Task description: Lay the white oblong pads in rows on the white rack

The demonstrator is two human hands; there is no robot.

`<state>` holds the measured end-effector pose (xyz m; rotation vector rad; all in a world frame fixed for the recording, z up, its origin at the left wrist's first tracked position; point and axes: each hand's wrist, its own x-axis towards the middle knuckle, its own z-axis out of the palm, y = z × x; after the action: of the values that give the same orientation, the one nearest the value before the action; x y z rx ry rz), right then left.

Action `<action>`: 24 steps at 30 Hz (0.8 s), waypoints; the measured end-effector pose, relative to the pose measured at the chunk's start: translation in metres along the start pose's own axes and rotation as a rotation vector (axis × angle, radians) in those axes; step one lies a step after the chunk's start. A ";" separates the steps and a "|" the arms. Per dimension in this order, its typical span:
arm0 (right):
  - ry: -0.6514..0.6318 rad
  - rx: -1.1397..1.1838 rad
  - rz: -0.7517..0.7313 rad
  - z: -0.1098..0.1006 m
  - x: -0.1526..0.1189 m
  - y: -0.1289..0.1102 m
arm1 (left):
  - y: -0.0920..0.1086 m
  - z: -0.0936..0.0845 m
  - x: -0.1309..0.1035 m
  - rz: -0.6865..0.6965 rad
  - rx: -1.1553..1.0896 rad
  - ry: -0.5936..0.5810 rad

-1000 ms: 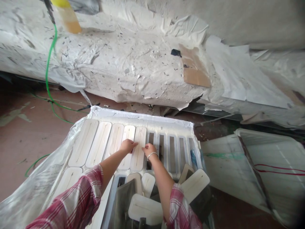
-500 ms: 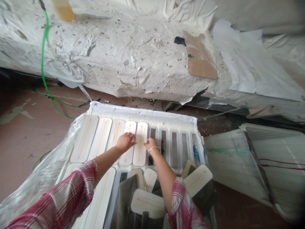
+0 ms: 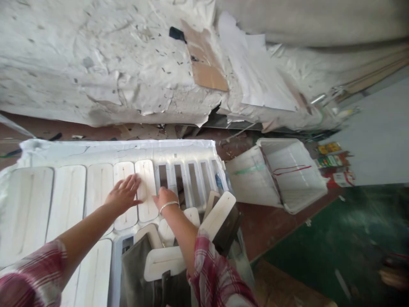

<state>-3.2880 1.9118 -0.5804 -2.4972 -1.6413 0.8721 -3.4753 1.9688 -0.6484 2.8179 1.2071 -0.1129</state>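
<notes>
A white oblong panel (image 3: 146, 190) with rounded ends and a thin dark line down its middle lies at the right end of a row of similar panels. My left hand (image 3: 124, 195) rests over the neighbouring panel (image 3: 125, 217), fingers spread, their tips at the left edge of the end panel. At that panel's right edge is my right hand (image 3: 166, 200), with a bracelet on the wrist. Its thumb points at the panel, apart from the other fingers, which are partly hidden. The panels lie on a slotted white rack (image 3: 200, 183) with several uncovered slots.
Loose white oblong pieces (image 3: 166, 262) with dark grey sheet material (image 3: 137, 266) are heaped on the near right of the rack. Beyond it runs a surface draped in stained white cloth (image 3: 143, 85), with a cardboard piece (image 3: 209, 76). A white bin (image 3: 295, 170) lies to the right.
The view has swung right, so the rack appears further left and more of the floor and bin shows. My left hand's fingers are more spread. Both hands stay at the same end panel.
</notes>
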 end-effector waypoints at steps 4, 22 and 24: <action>0.327 0.103 0.242 -0.033 -0.060 0.094 | -0.003 0.023 -0.016 0.150 -0.071 0.079; 0.226 1.022 0.111 -0.094 -0.075 0.139 | 0.184 -0.077 -0.015 0.049 -0.904 0.301; 0.125 1.087 0.051 -0.098 -0.057 0.116 | 0.166 -0.072 -0.009 -0.018 -0.814 0.371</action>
<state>-3.1619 1.8383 -0.5094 -1.7471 -0.7043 1.1469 -3.3583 1.8545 -0.5691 2.1412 1.0065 0.7507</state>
